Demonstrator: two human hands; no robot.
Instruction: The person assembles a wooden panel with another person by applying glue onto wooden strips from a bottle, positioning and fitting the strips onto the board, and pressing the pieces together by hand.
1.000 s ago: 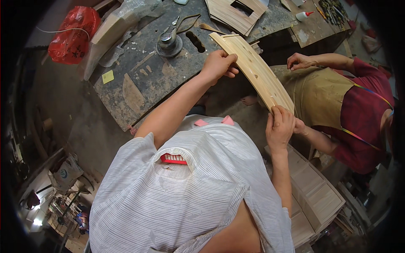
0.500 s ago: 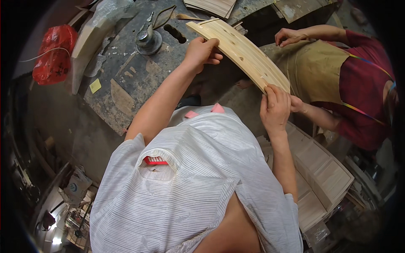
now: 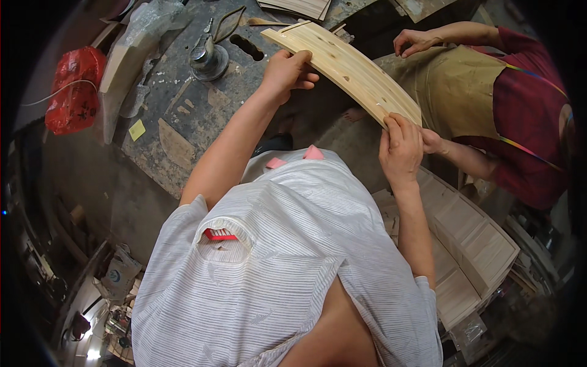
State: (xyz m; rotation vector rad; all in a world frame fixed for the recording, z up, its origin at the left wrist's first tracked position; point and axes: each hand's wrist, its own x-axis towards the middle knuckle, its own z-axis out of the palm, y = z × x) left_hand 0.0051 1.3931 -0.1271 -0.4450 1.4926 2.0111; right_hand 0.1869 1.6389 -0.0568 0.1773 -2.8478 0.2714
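Note:
A long, pale wooden panel (image 3: 347,68) with dark knots and lengthwise grooves slants from upper left down to the right. My left hand (image 3: 286,76) is closed on its near edge, close to the upper-left end, thumb on top. At the lower-right end my right hand (image 3: 402,148) grips the panel, fingers over the top face. Beside it, a co-worker's hand (image 3: 433,140) is at the same end; its fingers are partly hidden. The co-worker's other hand (image 3: 416,43) hangs free of the panel, fingers curled.
A worn workbench (image 3: 211,122) bears a round sander (image 3: 208,61) with a hose. Left of it lie a bubble-wrapped piece (image 3: 143,37) and a red plastic bag (image 3: 74,92). The co-worker's apron (image 3: 458,92) is close on the right. Wooden panels (image 3: 471,238) lie at lower right.
The whole view has shifted slightly. Both my hands keep their hold on the panel, which stays at nearly the same slant.

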